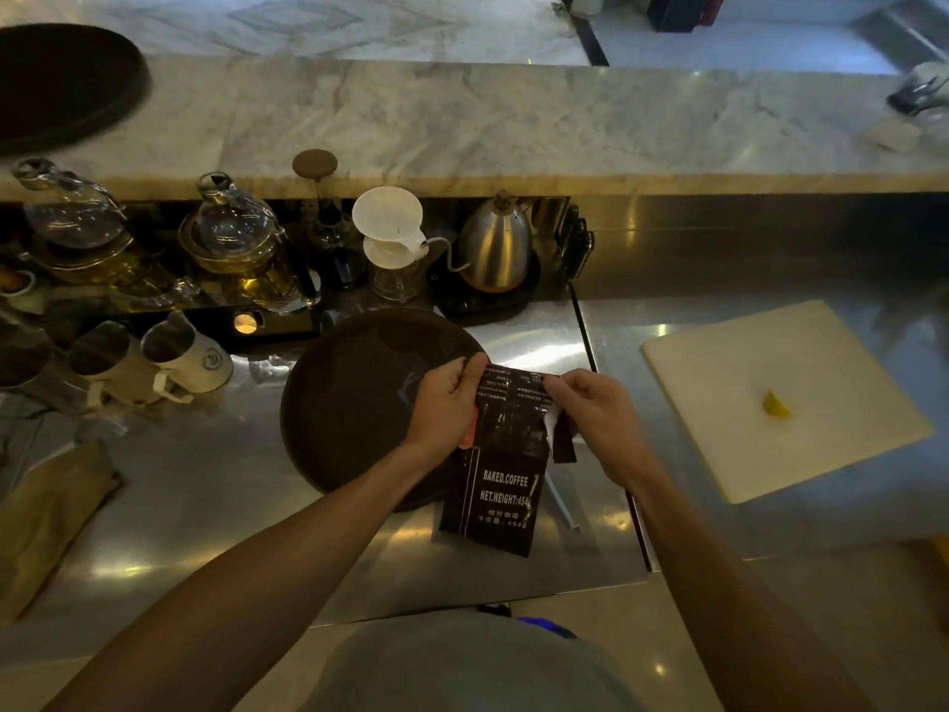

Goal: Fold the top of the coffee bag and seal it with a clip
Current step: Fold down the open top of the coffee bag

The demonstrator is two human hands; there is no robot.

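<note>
A dark brown coffee bag printed "BAKED.COFFEE" stands upright near the front edge of the steel counter. My left hand pinches the bag's top left corner, and my right hand pinches the top right corner. The top edge is bent over between them. A torn strip with a white patch hangs beside my right palm. A small orange-red piece shows under my left hand; whether it is a clip cannot be told. A pale thin object lies on the counter just right of the bag.
A round dark tray lies behind and left of the bag. A white cutting board with a lemon wedge sits to the right. Glass teapots, a dripper, a steel kettle and cups line the back. A brown paper bag lies far left.
</note>
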